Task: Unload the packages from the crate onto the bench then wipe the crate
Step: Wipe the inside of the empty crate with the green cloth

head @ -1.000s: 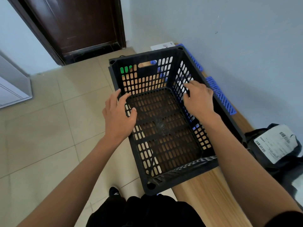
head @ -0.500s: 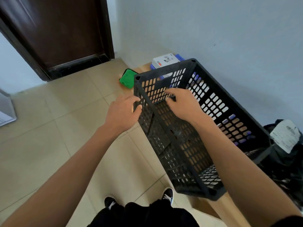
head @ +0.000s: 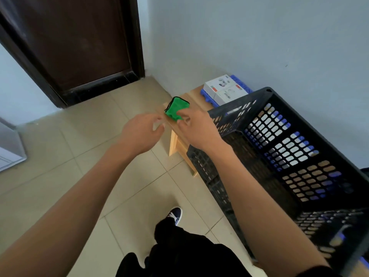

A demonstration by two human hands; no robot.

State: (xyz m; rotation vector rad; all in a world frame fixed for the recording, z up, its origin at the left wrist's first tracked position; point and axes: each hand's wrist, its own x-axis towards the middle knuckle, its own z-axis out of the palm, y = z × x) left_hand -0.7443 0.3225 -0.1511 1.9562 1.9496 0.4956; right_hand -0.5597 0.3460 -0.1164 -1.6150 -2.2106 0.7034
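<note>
Right hand (head: 196, 128) reaches out over the end of the tabletop (head: 180, 126), its fingertips pinching the near corner of a green cloth (head: 176, 110) that lies at the tabletop's far left corner. Left hand (head: 142, 132) hovers just beside it with fingers loosely spread, holding nothing, out past the tabletop's left edge and above the floor (head: 60, 166).

On the tabletop's near side stands the black slatted crate (head: 283, 156), tipped so that its open mouth faces left and toward the person; no packages show inside it. Beyond the crate, at the far end against the pale blue wall (head: 259, 37), a white box (head: 224, 89) rests on a blue plastic piece (head: 208, 97).

Beige tiles cover the floor, a dark brown door (head: 75, 41) stands in the corner, and one dark sneaker (head: 176, 215) shows below.
</note>
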